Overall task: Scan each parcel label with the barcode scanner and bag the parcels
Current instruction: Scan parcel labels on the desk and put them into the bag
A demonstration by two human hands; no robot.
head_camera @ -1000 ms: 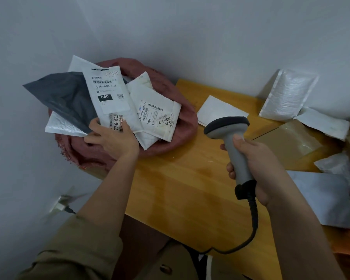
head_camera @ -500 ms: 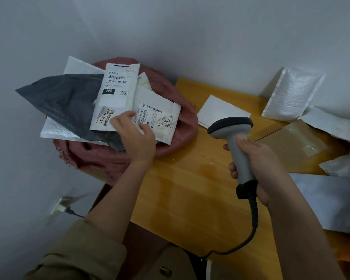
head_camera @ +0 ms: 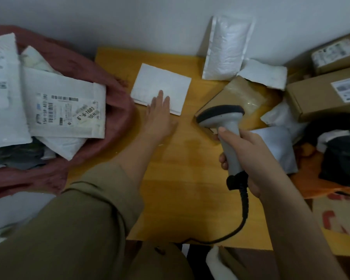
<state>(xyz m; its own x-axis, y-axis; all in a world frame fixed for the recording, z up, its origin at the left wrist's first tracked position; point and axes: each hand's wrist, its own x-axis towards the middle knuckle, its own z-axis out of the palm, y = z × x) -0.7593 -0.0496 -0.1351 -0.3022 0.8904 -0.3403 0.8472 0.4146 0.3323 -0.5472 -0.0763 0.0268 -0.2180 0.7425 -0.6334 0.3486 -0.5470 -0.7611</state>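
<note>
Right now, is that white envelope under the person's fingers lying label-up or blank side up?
Blank side up: the white envelope lies flat on the table, no label showing.

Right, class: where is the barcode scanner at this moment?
In the head view, the barcode scanner is right of centre above the wooden table, gripped by the right hand, its head in front of the tan parcel.

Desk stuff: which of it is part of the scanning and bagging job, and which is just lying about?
Job:
barcode scanner, gripped by right hand
flat white parcel under left hand fingertips
red bag of labelled parcels
waiting white mailers, cardboard boxes

Lying about:
orange sheet
wall
</note>
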